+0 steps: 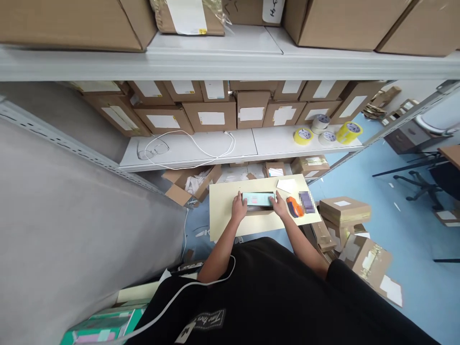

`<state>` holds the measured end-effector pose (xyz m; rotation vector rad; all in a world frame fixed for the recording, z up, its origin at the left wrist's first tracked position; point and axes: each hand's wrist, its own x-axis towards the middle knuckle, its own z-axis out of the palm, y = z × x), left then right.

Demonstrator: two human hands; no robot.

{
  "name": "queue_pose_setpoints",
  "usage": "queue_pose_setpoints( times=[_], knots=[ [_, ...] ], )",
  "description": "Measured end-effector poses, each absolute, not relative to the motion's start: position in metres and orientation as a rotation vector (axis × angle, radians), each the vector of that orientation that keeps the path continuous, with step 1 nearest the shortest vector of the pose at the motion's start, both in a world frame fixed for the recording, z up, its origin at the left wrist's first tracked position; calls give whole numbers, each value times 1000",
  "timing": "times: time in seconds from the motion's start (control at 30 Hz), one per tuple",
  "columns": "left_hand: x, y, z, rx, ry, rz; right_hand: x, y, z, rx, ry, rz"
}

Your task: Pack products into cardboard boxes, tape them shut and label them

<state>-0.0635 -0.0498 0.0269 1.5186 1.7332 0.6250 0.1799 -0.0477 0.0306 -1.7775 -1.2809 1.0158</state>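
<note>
- The mint-green box [256, 199] is above the cream table's [223, 215] middle, in or over a carton [261, 212].
- Left hand [239, 207] and right hand [279, 206] pinch its ends, thumbs on top, other fingers partly hidden, seemingly for level support.

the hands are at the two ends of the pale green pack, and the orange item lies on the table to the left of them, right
Not quite: the orange item lies on the table to the right of the hands, as the head view shows. The left hand and right hand are indeed at the two ends of the pale green pack.
</note>
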Motion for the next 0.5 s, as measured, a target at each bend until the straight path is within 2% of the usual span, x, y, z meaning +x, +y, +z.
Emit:
queue_pose_setpoints(
  times=[0.23,0.5],
  knots=[
    [-62,-68,7,1644,1636,321,181,-43,21,-1750,-1400,932],
    [-60,-63,7,1839,1691,246,193,-45,20,-1663,-1554,929]
  ],
)
